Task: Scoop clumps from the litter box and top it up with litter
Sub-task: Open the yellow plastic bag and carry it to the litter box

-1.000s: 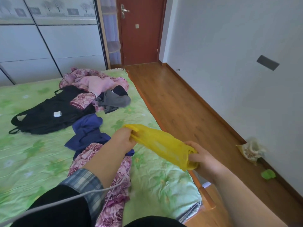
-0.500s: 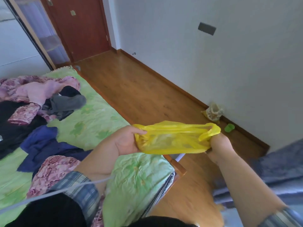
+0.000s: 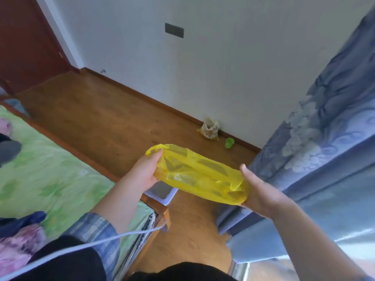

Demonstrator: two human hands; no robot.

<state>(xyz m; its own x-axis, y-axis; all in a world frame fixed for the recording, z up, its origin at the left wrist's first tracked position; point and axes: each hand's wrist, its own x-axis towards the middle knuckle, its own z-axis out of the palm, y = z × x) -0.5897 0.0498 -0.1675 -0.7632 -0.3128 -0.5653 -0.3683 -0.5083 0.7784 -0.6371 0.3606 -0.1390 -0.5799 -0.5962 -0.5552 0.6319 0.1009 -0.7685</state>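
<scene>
Litter box: not clearly in view.
Yellow bag [image 3: 199, 175]: stretched wide, likely for clumps.
Hands: left hand [image 3: 147, 172] and right hand [image 3: 261, 194] each grip an end.

A translucent yellow plastic bag [image 3: 199, 175] is showing darker patches through its film. The bed sheet [image 3: 50, 175] is showing pale green with a leaf print. The curtain [image 3: 316, 142] is hanging blue-grey with pale floral figures. The floor [image 3: 105, 120] is glowing warm brown wood, a green cup [image 3: 229, 142] standing on it. The sleeve [image 3: 97, 230] is showing blue-and-white plaid; the door [image 3: 24, 41] is showing reddish brown.
</scene>
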